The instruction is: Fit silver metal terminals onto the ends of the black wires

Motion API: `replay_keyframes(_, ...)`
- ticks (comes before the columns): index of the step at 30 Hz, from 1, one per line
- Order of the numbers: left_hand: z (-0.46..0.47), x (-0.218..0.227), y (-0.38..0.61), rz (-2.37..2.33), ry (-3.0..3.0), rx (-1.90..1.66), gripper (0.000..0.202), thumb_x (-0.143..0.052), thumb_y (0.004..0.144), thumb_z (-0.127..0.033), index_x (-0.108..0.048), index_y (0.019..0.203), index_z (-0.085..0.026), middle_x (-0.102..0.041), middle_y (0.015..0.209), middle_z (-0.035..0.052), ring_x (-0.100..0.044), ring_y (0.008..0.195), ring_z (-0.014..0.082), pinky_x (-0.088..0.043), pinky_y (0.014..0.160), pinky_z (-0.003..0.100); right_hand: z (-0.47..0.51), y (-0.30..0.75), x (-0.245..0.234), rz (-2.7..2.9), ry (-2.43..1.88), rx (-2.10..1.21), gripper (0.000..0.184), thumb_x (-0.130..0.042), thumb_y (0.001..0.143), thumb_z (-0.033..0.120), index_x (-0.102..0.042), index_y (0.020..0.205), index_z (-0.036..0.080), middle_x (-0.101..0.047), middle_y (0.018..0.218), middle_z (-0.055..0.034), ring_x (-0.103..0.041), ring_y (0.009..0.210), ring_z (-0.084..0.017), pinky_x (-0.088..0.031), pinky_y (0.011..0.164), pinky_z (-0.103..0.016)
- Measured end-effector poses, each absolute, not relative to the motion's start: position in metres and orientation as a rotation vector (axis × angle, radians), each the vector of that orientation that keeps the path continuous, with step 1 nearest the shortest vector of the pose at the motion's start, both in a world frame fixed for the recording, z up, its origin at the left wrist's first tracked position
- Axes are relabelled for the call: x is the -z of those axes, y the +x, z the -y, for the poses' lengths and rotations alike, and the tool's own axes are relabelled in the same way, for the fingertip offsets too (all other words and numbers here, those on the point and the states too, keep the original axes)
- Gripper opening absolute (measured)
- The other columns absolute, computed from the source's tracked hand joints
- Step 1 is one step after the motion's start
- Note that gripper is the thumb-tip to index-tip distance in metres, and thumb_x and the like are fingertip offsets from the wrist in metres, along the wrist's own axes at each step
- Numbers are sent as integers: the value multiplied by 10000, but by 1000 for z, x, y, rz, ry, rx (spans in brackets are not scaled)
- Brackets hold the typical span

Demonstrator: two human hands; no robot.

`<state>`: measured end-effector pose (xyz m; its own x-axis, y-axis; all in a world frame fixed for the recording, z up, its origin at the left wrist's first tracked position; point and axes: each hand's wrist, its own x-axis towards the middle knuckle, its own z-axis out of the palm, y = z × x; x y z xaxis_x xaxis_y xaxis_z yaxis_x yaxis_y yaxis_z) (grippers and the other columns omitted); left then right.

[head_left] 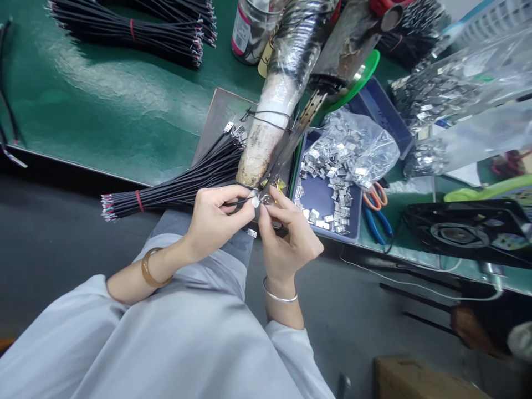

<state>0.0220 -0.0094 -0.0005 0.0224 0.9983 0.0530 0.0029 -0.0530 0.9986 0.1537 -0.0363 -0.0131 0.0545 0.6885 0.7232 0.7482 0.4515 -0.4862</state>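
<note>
Black cables lie in a bundle beside the left hand, gathered by 1 red tie, their tail jutting past the edge of the table. The left hand pinches what looks like the end of 1 cable, just below the tip of the white pipe. The right hand is narrow, thumb and finger close beside that end — I cannot tell whether it grips anything.

Each cable looks light and bendy, likely to sag if held far back, so a pinch close behind the end should steady it. Metal plugs on the bundle's upper end look stiff and smooth, perhaps slippery; their flat sides seem the best hold. Bare wire tips look fragile — better left untouched.
</note>
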Motion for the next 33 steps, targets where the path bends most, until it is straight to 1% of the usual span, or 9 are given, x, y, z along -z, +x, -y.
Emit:
replay_keyframes(3,10,0,22,-1181,1275,-1226,163,-655,781,-222,-795,774,-139,-723,698,24,-594,618,103,-499,548,152,37,154,10,1683,-1242,71,153,-737,874,107,-678,929,237,-827,1068,-41,-806,984,-211,-668,770,-276)
replay_keyframes(8,11,1,20,-1210,1319,-1211,148,-658,780,-211,-779,746,-134,-538,537,-37,-399,499,57,-365,462,140,42,157,10,1744,-1255,40,152,-715,882,113,-627,891,236,-817,1119,-57,-817,829,-186,-677,714,-268)
replay_keyframes(10,12,2,20,-1206,1346,-1218,150,-655,787,-209,-777,744,-135,-513,533,-46,-370,499,55,-343,456,141,42,157,11,1755,-1253,44,157,-707,888,114,-611,883,238,-821,1099,-56,-818,826,-187,-676,708,-265)
replay_keyframes(14,12,2,20,-1219,1357,-1212,154,-645,796,-207,-778,766,-135,-543,551,-42,-408,511,60,-361,461,139,39,156,11,1750,-1248,63,158,-705,890,114,-607,883,237,-826,1072,-59,-817,879,-192,-665,702,-241)
replay_keyframes(20,12,2,20,-1224,1398,-1268,156,-641,808,-197,-784,796,-135,-692,676,-4,-512,561,66,-412,490,128,39,155,11,1721,-1232,50,152,-711,887,109,-623,897,233,-816,1123,-69,-815,880,-179,-671,731,-242)
replay_keyframes(23,12,3,21,-1213,1439,-1277,166,-628,811,-185,-784,791,-130,-685,660,-12,-504,545,58,-394,477,123,42,156,13,1733,-1232,24,151,-698,894,118,-608,880,239,-809,1149,-69,-816,871,-186,-681,737,-262)
replay_keyframes(26,13,4,21,-1200,1483,-1265,161,-620,800,-161,-770,751,-128,-623,584,-37,-438,499,44,-333,442,125,44,159,12,1756,-1235,7,161,-691,894,112,-597,869,241,-811,1141,-63,-816,843,-180,-676,725,-255)
replay_keyframes(30,15,5,19,-1186,1590,-1235,159,-603,809,-128,-751,751,-127,-622,580,-42,-452,505,47,-321,445,128,47,168,10,1699,-1264,-116,114,-676,921,134,-628,922,239,-828,1047,-37,-810,799,-173,-655,662,-250)
replay_keyframes(33,19,8,12,-1091,1786,-1159,161,-594,827,-107,-740,760,-123,-669,624,-19,-518,545,61,-364,485,135,56,185,11,1505,-1295,-101,29,-668,952,245,-657,926,250,-776,767,26,-702,507,-136,-568,479,-253)
